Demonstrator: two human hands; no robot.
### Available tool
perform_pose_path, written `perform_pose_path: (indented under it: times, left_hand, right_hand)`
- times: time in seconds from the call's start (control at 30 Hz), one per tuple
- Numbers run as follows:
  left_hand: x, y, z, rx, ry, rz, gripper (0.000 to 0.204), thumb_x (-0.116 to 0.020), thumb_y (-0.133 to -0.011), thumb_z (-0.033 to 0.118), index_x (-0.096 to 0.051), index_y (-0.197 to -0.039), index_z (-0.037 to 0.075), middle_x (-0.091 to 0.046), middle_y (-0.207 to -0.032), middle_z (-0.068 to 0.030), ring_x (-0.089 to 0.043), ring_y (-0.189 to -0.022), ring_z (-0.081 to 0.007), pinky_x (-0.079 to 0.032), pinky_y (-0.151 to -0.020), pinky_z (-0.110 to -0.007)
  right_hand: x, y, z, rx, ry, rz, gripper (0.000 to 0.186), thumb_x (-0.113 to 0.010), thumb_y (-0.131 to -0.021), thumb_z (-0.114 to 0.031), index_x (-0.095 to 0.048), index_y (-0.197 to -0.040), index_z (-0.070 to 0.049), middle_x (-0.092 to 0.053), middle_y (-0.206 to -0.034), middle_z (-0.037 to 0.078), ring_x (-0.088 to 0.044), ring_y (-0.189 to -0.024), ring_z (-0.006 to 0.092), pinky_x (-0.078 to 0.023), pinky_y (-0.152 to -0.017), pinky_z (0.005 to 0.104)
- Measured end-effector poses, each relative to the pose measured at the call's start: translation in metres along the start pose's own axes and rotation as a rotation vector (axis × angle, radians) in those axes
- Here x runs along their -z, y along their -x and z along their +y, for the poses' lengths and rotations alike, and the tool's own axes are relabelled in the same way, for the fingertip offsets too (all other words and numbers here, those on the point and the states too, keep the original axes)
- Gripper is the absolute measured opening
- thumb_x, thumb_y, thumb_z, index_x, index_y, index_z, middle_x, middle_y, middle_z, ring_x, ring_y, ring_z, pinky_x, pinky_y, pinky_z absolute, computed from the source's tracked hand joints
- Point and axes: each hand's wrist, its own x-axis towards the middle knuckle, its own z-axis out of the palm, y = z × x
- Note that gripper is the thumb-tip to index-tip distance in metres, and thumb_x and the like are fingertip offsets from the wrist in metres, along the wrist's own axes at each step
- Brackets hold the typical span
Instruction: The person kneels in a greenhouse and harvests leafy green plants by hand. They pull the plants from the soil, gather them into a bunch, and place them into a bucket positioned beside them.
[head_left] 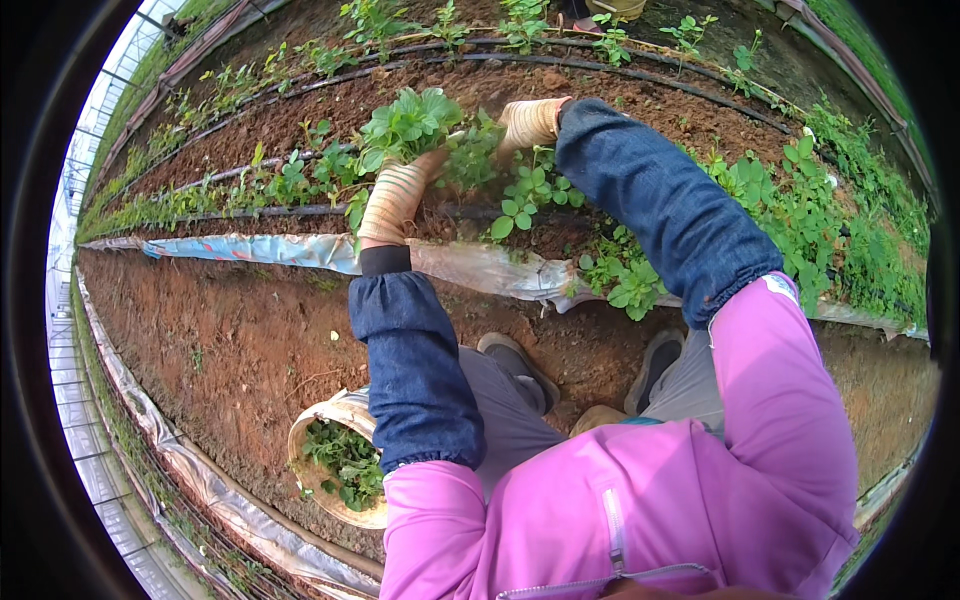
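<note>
My left hand (pixel 396 198), in a cream and orange striped glove, reaches over the near edge of the planted bed. Its fingers curl around the lower part of a bunch of broad green leaves (pixel 408 128). My right hand (pixel 532 124), in a matching glove, is just to the right, bent down towards finer, motion-blurred greenery (pixel 474 155). Its fingertips are smeared and partly lost against the soil and stems, so their grip does not show. A low plant with rounded leaves (pixel 530 192) grows below the right hand.
Black drip hoses (pixel 620 68) run along the bed among several small plants. Plastic sheeting (pixel 490 268) lines its near edge. On the bare-soil path (pixel 220 320), a pale bucket (pixel 305 440) lies tilted with pulled greens (pixel 345 462) inside, left of my shoes (pixel 520 368).
</note>
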Motion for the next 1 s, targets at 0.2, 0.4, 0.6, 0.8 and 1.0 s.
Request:
perform_pose_path:
  times: [0.2, 0.4, 0.6, 0.8, 1.0]
  left_hand:
    - [-0.012, 0.02, 0.019, 0.102, 0.122, 0.045, 0.031, -0.048, -0.094, 0.003, -0.068, -0.117, 0.008, -0.068, -0.11, -0.0018, -0.061, -0.09, -0.0065, -0.052, -0.066, -0.024]
    - [0.025, -0.022, -0.033, -0.596, -0.756, -0.059, 0.029, -0.054, -0.094, 0.011, -0.065, -0.12, 0.006, -0.069, -0.106, -0.0019, -0.063, -0.087, -0.0076, -0.052, -0.064, -0.026]
    - [0.008, -0.006, -0.016, -0.322, -0.33, -0.147, 0.027, -0.057, -0.093, 0.012, -0.066, -0.118, 0.007, -0.069, -0.1, -0.0025, -0.062, -0.081, -0.0075, -0.052, -0.06, -0.025]
    - [0.025, 0.0, -0.025, -0.209, -0.153, -0.059, 0.03, -0.069, -0.085, 0.026, -0.069, -0.106, 0.004, -0.067, -0.091, -0.0034, -0.059, -0.066, -0.011, -0.049, -0.052, -0.026]
    - [0.01, -0.025, -0.02, -0.221, -0.188, -0.104, 0.035, -0.071, -0.083, 0.029, -0.068, -0.104, 0.002, -0.065, -0.086, -0.0036, -0.059, -0.065, -0.0121, -0.048, -0.051, -0.027]
  right_hand:
    - [0.027, 0.011, -0.02, -0.133, -0.056, 0.019, 0.063, -0.073, -0.074, -0.048, -0.065, -0.109, 0.003, -0.066, -0.106, 0.016, -0.063, -0.091, 0.0275, -0.049, -0.08, 0.0395]
    - [-0.006, -0.046, -0.035, -0.086, -0.051, -0.003, 0.063, -0.058, -0.087, -0.054, -0.054, -0.132, -0.01, -0.06, -0.124, 0.014, -0.055, -0.113, 0.0279, -0.041, -0.097, 0.04]
    - [-0.002, -0.049, -0.051, 0.021, 0.358, -0.048, 0.045, -0.061, -0.085, -0.041, -0.066, -0.115, -0.008, -0.069, -0.105, 0.013, -0.065, -0.091, 0.026, -0.051, -0.081, 0.0383]
    - [-0.032, -0.051, -0.065, 0.128, 0.381, 0.317, 0.035, -0.059, -0.085, -0.035, -0.068, -0.109, -0.012, -0.068, -0.104, 0.016, -0.065, -0.092, 0.0322, -0.053, -0.08, 0.0406]
    - [-0.016, -0.098, -0.014, 0.196, 0.485, -0.012, 0.041, -0.061, -0.085, -0.039, -0.066, -0.112, -0.009, -0.069, -0.103, 0.013, -0.065, -0.089, 0.0288, -0.051, -0.08, 0.0383]
